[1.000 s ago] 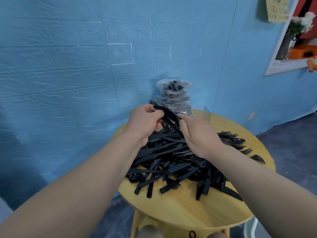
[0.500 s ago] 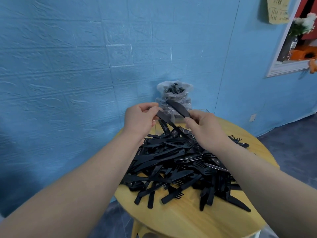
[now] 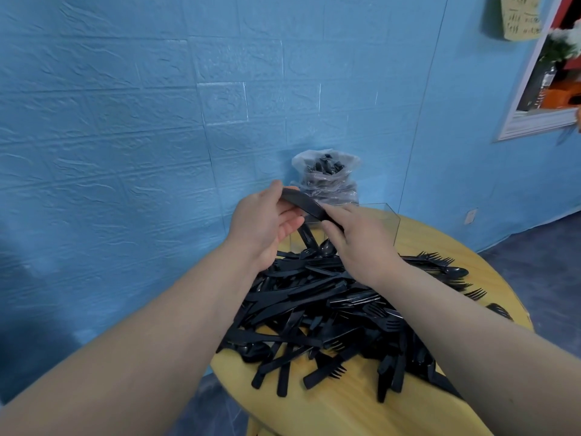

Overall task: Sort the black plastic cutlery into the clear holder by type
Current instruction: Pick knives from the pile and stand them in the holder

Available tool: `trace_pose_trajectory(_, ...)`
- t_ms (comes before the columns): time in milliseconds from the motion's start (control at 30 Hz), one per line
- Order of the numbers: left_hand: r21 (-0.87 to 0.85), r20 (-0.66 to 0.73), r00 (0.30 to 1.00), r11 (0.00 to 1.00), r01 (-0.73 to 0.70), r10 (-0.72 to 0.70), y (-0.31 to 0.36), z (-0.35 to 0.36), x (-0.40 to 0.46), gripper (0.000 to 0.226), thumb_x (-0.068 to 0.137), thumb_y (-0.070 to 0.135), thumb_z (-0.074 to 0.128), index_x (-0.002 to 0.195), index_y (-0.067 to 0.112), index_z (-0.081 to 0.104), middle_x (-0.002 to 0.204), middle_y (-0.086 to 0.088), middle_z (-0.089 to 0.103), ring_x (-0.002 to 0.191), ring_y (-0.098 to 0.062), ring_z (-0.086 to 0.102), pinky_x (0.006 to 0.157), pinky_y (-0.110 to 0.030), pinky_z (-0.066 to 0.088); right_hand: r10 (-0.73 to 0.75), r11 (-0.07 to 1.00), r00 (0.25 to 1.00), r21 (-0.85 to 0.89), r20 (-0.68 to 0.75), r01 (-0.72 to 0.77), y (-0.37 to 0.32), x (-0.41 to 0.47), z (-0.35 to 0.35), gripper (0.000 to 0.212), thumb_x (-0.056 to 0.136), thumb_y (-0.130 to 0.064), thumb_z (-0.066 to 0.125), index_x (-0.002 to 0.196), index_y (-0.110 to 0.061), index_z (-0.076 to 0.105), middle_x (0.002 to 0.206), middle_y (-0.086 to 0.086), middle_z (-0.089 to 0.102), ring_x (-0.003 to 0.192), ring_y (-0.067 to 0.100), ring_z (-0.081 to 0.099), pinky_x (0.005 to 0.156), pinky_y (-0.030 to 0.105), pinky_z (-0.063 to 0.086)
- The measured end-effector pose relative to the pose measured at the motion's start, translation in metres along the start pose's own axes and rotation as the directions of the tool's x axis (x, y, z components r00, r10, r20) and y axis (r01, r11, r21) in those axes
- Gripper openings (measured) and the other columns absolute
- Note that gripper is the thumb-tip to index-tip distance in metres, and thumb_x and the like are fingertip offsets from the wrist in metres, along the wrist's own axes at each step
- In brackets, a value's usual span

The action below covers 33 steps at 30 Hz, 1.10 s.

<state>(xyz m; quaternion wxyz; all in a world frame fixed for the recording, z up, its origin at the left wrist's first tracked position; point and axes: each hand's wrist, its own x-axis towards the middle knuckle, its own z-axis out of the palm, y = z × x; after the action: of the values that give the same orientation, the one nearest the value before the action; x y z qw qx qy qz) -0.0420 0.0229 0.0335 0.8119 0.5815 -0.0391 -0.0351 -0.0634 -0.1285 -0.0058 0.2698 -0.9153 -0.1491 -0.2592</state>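
I have a black plastic knife (image 3: 306, 205) raised above the table, held between both hands just in front of the clear holder (image 3: 382, 220). My left hand (image 3: 263, 229) has its thumb and fingertips closed on the upper left end of the knife, with the other fingers loosely curled beneath it. My right hand (image 3: 361, 243) pinches the lower right end, its fingers bent over the piece so that end is hidden; I cannot tell from here whether it is the handle or the blade.

Below my hands lies the pile of black cutlery (image 3: 327, 309), knives, forks and spoons crossing one another, spread over most of the round wooden table (image 3: 345, 410). My forearms cover the pile's left and right edges. A few forks (image 3: 435, 259) and a spoon (image 3: 454, 272) lie apart at the far right of the table.

The clear holder stands at the table's far edge, behind my right hand; its walls are see-through and my hand covers much of it, so I cannot make out its compartments. At least one black piece (image 3: 305, 237) stands tilted in its left part; what else is in it I cannot tell. Behind it, against the blue wall (image 3: 157, 121), sits a clear plastic bag (image 3: 327, 179) stuffed with more black cutlery.
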Motion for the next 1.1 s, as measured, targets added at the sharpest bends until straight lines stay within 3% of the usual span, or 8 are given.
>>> trace_pose_trajectory(133,0.151,0.031,0.996,0.985,-0.082,0.078,-0.001,0.001,0.005,0.012,0.094,0.011,0.056,0.087,0.017,0.063,0.087,-0.001,0.067,0.085,-0.015,0.063,0.072,-0.024,0.052,-0.039,0.999,0.999,-0.020,-0.011,0.039,-0.001,0.012,0.000,0.033,0.099,-0.024,0.045,0.131,-0.025,0.053,0.086,-0.001,0.054,0.082,0.020,0.050,0.072,0.036,0.043)
trace_pose_trajectory(333,0.422,-0.103,0.924,0.857,-0.296,0.369,0.033,-0.009,0.043,0.022,0.090,0.007,0.059,0.079,0.026,0.064,0.080,0.004,0.065,0.080,-0.014,0.061,0.057,-0.018,0.045,0.021,0.988,0.998,-0.151,0.058,-0.012,0.017,0.029,0.001,0.040,0.100,-0.032,0.041,0.137,-0.018,0.047,0.124,0.003,0.055,0.111,0.021,0.051,0.086,0.031,0.041)
trace_pose_trajectory(433,0.555,-0.057,0.894,0.758,-0.343,0.445,0.036,-0.017,0.064,0.022,0.088,0.008,0.060,0.079,0.028,0.064,0.079,0.006,0.066,0.078,-0.012,0.061,0.068,-0.026,0.050,0.063,0.948,0.979,-0.319,0.191,0.001,0.038,0.034,0.009,0.036,0.101,-0.026,0.036,0.133,-0.014,0.047,0.135,0.002,0.049,0.118,0.023,0.048,0.088,0.034,0.046)
trace_pose_trajectory(600,0.701,0.007,0.899,0.639,-0.317,0.439,0.012,-0.023,0.096,0.020,0.087,0.011,0.060,0.082,0.030,0.064,0.080,0.011,0.064,0.075,-0.009,0.057,0.086,-0.039,0.054,0.022,0.896,0.959,-0.430,0.282,0.106,0.058,0.038,0.030,0.035,0.098,-0.022,0.039,0.130,-0.012,0.048,0.134,0.003,0.049,0.121,0.023,0.046,0.098,0.032,0.038)
trace_pose_trajectory(700,0.741,0.017,0.917,0.611,-0.278,0.398,-0.006,-0.024,0.111,0.014,0.088,0.013,0.059,0.089,0.026,0.065,0.085,0.008,0.064,0.085,-0.016,0.061,0.088,-0.041,0.053,0.020,0.878,0.955,-0.462,0.297,0.126,0.064,0.038,0.036,0.036,0.098,-0.022,0.039,0.133,-0.014,0.045,0.134,0.002,0.048,0.118,0.023,0.047,0.080,0.023,0.031)
trace_pose_trajectory(800,0.802,0.028,0.929,0.547,-0.241,0.368,-0.028,-0.025,0.122,0.016,0.089,0.016,0.059,0.102,0.022,0.066,0.094,0.005,0.065,0.090,-0.019,0.062,0.087,-0.034,0.050,0.020,0.877,0.958,-0.466,0.286,0.121,0.067,0.039,0.039,0.036,0.098,-0.023,0.039,0.133,-0.016,0.044,0.131,0.001,0.049,0.116,0.022,0.048,0.074,0.023,0.025)
trace_pose_trajectory(967,0.917,0.088,0.906,0.322,-0.236,0.414,-0.056,-0.031,0.131,0.024,0.089,0.026,0.061,0.112,0.025,0.065,0.105,0.006,0.054,0.094,-0.012,0.053,0.079,-0.023,0.035,0.001,0.870,0.964,-0.476,0.266,0.131,0.072,0.040,0.041,0.031,0.097,-0.023,0.039,0.126,-0.017,0.049,0.123,0.000,0.053,0.110,0.021,0.050,0.071,0.022,0.024)
trace_pose_trajectory(1100,0.908,0.103,0.907,0.333,-0.254,0.409,-0.063,-0.034,0.139,0.034,0.088,0.025,0.064,0.122,0.024,0.061,0.109,0.003,0.049,0.094,-0.013,0.055,0.078,-0.019,0.032,0.008,0.862,0.960,-0.488,0.279,0.135,0.073,0.039,0.042,0.034,0.097,-0.024,0.039,0.129,-0.018,0.046,0.125,-0.001,0.052,0.111,0.020,0.049,0.070,0.021,0.021)
